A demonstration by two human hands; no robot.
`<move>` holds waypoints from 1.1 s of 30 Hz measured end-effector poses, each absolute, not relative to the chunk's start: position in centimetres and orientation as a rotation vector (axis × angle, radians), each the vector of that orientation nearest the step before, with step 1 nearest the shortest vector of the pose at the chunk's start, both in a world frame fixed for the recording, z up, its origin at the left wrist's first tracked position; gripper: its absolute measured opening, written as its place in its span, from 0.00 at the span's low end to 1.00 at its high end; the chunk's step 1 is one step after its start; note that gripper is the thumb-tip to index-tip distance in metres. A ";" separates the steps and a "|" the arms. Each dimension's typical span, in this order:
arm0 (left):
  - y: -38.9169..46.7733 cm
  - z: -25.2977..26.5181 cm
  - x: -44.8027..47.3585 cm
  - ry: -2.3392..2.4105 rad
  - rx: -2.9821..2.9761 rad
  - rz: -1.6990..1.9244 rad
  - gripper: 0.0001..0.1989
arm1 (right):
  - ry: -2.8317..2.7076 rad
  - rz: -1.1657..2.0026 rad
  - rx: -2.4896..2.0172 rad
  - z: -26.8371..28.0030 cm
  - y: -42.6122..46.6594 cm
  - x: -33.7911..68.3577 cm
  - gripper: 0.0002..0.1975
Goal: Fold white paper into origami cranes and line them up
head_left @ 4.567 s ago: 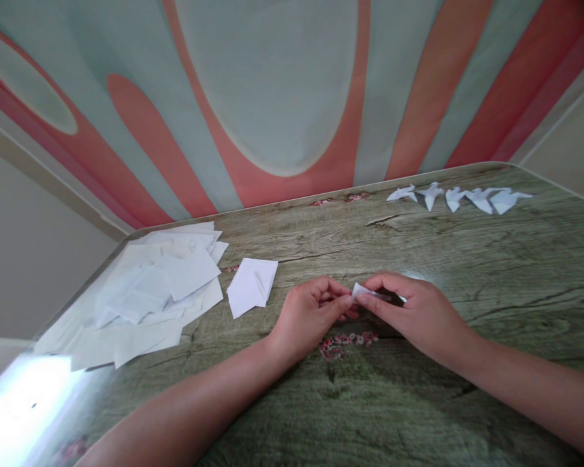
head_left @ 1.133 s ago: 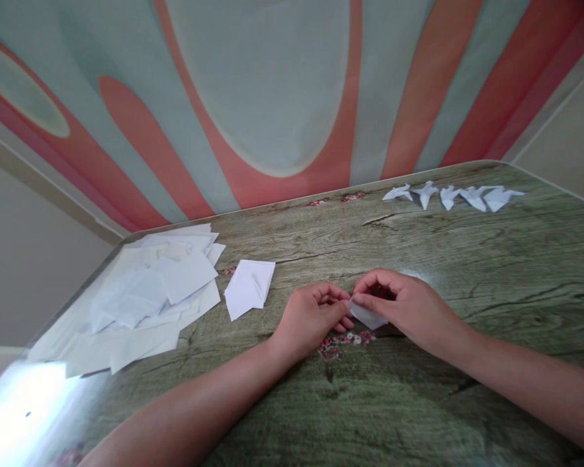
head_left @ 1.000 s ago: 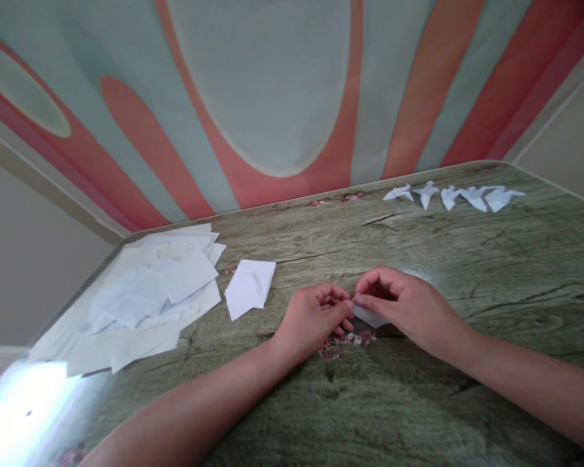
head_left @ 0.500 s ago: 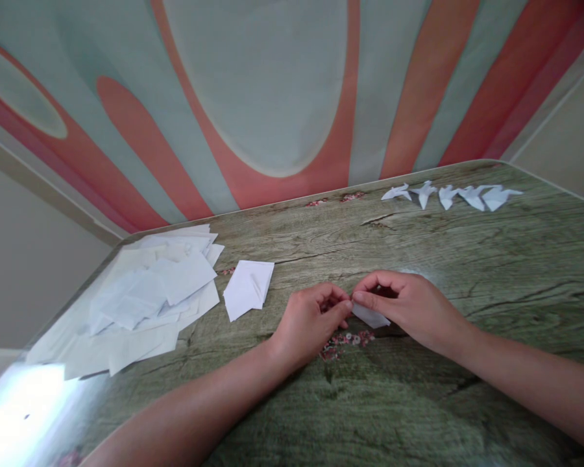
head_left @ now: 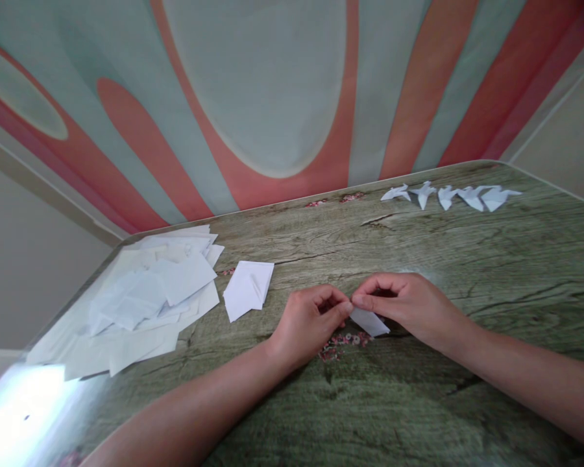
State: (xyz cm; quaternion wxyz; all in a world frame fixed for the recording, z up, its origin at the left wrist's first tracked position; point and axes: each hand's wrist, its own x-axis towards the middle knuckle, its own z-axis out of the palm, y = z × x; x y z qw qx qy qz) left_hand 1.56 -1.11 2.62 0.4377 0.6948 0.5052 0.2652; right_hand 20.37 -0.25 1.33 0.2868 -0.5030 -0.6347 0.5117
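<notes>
A small folded piece of white paper is pinched between both hands above the wood-grain table, its lower end sticking out toward me. My left hand grips it at the upper left with thumb and fingertips closed. From the other side my right hand pinches the same end, its thumb pressed to the forefinger. The fingertips of the two hands meet and hide the paper's top. Left of my left hand lies a flat stack of folded white paper with a small strip on it.
A large loose pile of white paper sheets spreads over the table's left side. Several folded paper birds stand in a row at the back right. Behind the wood-grain table rises a wall with a red and pale green pattern.
The folded paper has tilted slightly, and more of its lower end shows below the fingers. Both hands stay almost in place, still pinching.
</notes>
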 end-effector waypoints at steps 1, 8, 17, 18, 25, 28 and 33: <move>-1.1 2.6 1.6 1.260 1.724 0.668 0.08 | -1.695 1.368 -1.331 1.3 -0.2 20.4 0.13; -0.6 2.4 1.1 1.233 1.562 0.751 0.07 | -1.646 1.409 -1.244 1.2 0.0 20.4 0.15; -0.1 1.4 0.7 1.133 1.507 0.728 0.06 | -1.690 1.493 -1.195 1.0 -0.1 20.3 0.12; -0.1 1.3 0.7 1.123 1.506 0.715 0.06 | -1.684 1.496 -1.188 1.1 -0.1 20.2 0.13; -0.4 1.1 0.9 1.105 1.508 0.667 0.08 | -1.701 1.438 -1.177 1.5 -0.6 20.1 0.11; -0.6 1.3 1.0 1.097 1.479 0.671 0.08 | -1.714 1.399 -1.182 1.6 -0.7 20.0 0.10; -0.3 1.6 0.9 1.097 1.400 0.771 0.06 | -1.709 1.502 -1.189 1.1 0.0 20.2 0.11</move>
